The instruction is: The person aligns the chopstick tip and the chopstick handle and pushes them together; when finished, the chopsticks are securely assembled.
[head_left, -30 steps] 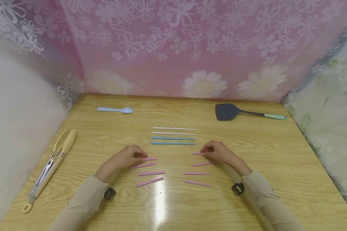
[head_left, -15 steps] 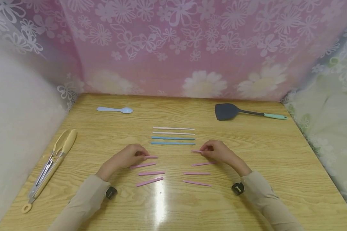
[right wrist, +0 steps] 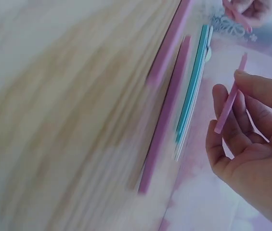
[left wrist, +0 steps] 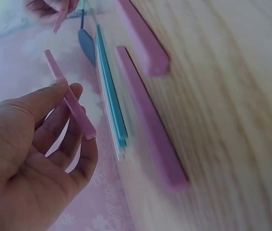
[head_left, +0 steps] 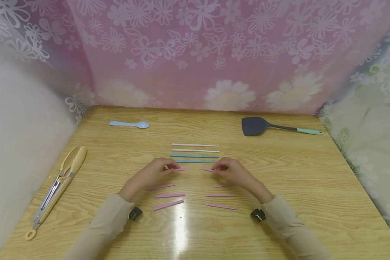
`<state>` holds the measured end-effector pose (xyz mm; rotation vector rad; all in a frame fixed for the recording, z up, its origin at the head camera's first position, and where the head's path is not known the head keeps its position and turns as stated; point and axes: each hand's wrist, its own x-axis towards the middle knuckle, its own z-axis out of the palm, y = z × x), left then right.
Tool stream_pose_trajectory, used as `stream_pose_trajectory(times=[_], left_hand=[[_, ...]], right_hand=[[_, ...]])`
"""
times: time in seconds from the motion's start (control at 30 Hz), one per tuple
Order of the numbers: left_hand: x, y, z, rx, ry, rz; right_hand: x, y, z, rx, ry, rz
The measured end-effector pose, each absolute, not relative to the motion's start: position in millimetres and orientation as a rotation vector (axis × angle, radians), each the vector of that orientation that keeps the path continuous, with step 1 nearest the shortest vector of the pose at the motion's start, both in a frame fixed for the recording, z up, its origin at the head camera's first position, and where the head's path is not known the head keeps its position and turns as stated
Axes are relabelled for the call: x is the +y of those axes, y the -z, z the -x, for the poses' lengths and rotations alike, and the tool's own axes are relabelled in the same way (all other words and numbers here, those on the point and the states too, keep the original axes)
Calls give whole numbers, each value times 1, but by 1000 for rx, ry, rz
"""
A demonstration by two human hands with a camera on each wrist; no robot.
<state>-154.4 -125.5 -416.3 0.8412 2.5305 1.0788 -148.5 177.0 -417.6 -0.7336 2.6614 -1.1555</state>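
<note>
Between thumb and fingertips my left hand [head_left: 154,172] pinches a short pink chopstick piece [left wrist: 79,114], raised above the table. My right hand [head_left: 234,171] pinches a thinner pink chopstick piece [right wrist: 226,111] by its middle. In the head view the two pieces point toward each other, their ends a small gap apart, just in front of the blue chopsticks [head_left: 195,156]. Thick pink pieces [head_left: 170,195] lie below my left hand. Thinner pink pieces [head_left: 221,195] lie below my right hand, one partly hidden by it.
White chopsticks [head_left: 195,150] lie beyond the blue ones. A light blue spoon [head_left: 130,124] is at the back left, a dark spatula [head_left: 255,126] at the back right. Yellow-tipped tongs [head_left: 58,184] lie along the left side of the wooden table [head_left: 295,162].
Both hands have lifted their pink pieces and moved inward and slightly away from me, narrowing the gap between the pieces. Everything lying on the table stays put.
</note>
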Motion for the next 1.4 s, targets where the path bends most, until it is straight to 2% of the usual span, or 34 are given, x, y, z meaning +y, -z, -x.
stream_pose_trajectory(times=[0.37,1.4], left_hand=[[-114,412,156,2505,-1099,-899],[-110,413,154,2484,-1126,-952]], right_hand=[[159,411,144,2653,1192,804],[159,412,143,2686,1261,830]])
